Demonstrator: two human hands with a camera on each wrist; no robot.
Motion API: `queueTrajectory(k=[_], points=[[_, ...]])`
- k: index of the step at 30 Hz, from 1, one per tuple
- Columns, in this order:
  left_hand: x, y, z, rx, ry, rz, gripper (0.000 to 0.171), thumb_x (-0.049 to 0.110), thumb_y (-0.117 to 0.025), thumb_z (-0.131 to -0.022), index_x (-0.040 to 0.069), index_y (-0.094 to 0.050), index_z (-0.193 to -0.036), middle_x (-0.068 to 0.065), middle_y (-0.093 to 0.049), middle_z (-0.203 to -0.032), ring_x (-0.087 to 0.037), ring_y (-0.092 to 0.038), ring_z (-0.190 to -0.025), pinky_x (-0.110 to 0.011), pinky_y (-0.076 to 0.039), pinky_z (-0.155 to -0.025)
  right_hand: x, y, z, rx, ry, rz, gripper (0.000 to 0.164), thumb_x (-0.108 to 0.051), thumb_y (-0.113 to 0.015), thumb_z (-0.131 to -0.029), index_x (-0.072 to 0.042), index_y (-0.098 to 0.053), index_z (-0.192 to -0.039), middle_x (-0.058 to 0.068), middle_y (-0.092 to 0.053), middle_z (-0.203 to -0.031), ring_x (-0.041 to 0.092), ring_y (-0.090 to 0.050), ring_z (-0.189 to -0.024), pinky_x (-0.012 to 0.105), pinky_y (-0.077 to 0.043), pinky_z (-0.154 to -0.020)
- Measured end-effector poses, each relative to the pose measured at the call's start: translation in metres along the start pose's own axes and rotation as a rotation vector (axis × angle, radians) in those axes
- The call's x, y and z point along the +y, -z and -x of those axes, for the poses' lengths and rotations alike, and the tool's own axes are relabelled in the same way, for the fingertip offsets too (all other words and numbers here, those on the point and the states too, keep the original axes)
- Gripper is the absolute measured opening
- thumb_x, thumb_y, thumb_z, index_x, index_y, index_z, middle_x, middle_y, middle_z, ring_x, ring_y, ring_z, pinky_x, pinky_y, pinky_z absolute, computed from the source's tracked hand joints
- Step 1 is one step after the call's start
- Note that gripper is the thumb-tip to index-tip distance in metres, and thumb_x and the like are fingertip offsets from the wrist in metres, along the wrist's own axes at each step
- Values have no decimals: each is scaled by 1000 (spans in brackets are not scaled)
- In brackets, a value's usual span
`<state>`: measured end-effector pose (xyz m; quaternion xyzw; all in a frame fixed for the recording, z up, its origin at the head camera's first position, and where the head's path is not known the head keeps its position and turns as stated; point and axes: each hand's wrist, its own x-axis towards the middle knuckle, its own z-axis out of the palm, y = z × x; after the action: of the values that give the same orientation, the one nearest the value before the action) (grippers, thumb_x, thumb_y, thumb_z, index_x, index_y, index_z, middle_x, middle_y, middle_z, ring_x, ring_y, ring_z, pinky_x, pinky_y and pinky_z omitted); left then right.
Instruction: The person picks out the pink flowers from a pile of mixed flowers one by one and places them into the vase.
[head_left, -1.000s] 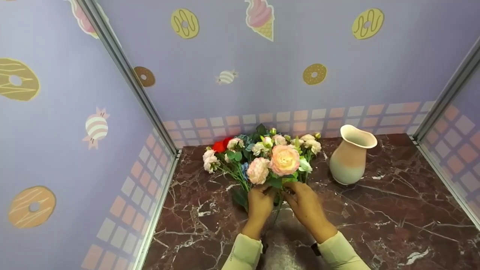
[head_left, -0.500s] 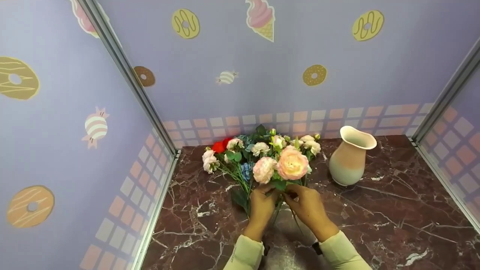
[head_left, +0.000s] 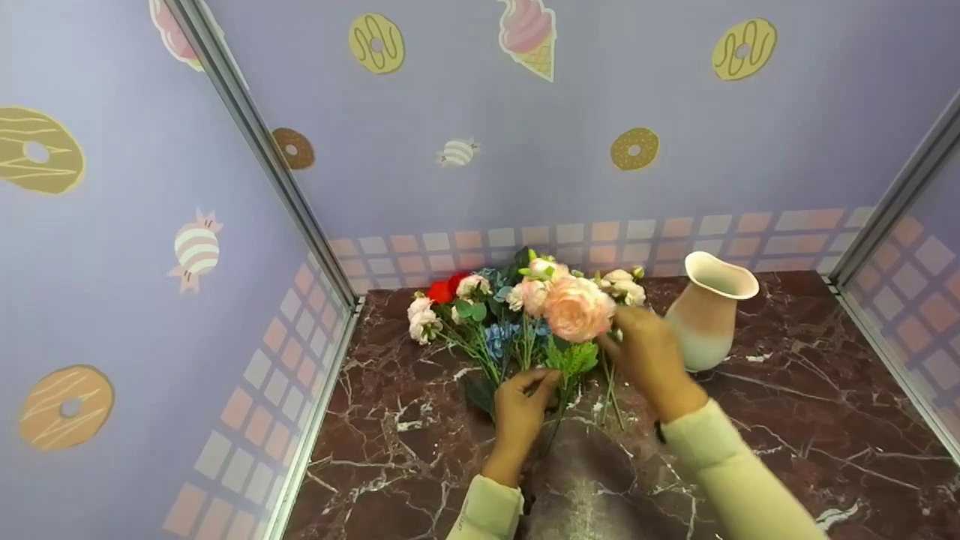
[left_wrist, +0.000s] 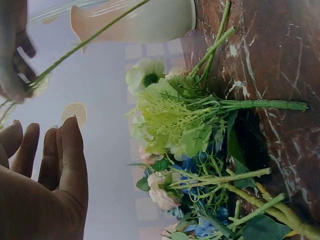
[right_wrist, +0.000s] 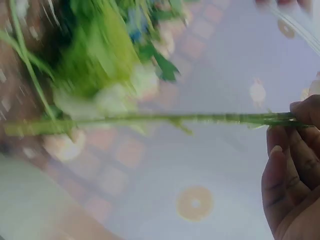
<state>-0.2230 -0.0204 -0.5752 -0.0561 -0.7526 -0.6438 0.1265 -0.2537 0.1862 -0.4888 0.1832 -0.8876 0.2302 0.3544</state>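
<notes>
My right hand (head_left: pixel 651 360) pinches the green stem of a peach-pink flower (head_left: pixel 577 309), just under its blooms. In the right wrist view the thumb and fingertips grip the upper part of the long stem (right_wrist: pixel 165 119); its blooms are outside that view. My left hand (head_left: pixel 521 409) is raised in front of the flower pile with relaxed, slightly bent fingers. Nothing lies between its fingers (left_wrist: pixel 72 150) in the left wrist view. Behind and below the hands lie pale pink flowers (head_left: pixel 424 322), red flowers (head_left: pixel 441 291), blue flowers (head_left: pixel 496 339) and a yellow-green leafy stem (head_left: pixel 571 358).
A wavy-rimmed vase (head_left: pixel 701 326), peach above and pale green-grey below, stands upright right of the flowers, partly behind my right hand. The dark red marble-look table (head_left: pixel 810 420) meets a lilac patterned wall (head_left: pixel 570 180) at the back and panels at both sides.
Both hands were together at the flower's stem. My left hand has let go and stays low; my right hand has lifted up and rightward toward the vase, and the peach-pink flower tilts.
</notes>
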Motion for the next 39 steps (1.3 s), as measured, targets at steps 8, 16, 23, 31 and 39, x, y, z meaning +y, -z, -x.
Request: queueTrajectory(k=[8, 16, 23, 31, 39], points=[[-6, 0, 2, -11, 41, -3, 19, 24, -84, -105, 6, -90, -105, -13, -86, -94, -37, -81, -75, -23, -62, -65, 11, 25, -44, 257, 149, 94, 14, -3, -91, -91, -4, -84, -104, 14, -85, -99, 37, -80, -82, 49, -67, -70], [-8, -3, 4, -28, 92, -2, 23, 23, -83, -105, 1, -89, -107, -18, -85, -93, -14, -75, -69, -22, -60, -67, 25, 21, -48, 348, 124, 68, 10, -4, -75, -107, -1, -84, -112, 15, -86, -108, 40, -81, -94, 52, -66, -84], [-11, -3, 7, -28, 96, 23, 20, 24, -83, -106, 6, -90, -105, -17, -85, -93, -5, -72, -71, -30, -66, -70, 41, 10, -42, 343, 58, 144, 9, -5, -74, -107, -3, -83, -109, 15, -86, -107, 40, -82, -93, 54, -66, -81], [-14, -1, 11, -52, 127, 81, 18, 25, -82, -107, 10, -90, -110, -18, -86, -110, -7, -80, -85, -39, -72, -80, 59, 10, -43, 296, -44, 140, 9, -7, -82, -101, -1, -80, -108, 19, -84, -101, 45, -79, -88, 57, -64, -76], [-17, -1, 10, -44, 131, 56, 20, 25, -82, -107, 6, -89, -109, -17, -86, -106, -15, -83, -80, -45, -72, -78, 84, 13, -48, 254, -208, 87, 14, 0, -78, -100, 3, -80, -114, 27, -83, -107, 52, -79, -96, 65, -62, -82]])
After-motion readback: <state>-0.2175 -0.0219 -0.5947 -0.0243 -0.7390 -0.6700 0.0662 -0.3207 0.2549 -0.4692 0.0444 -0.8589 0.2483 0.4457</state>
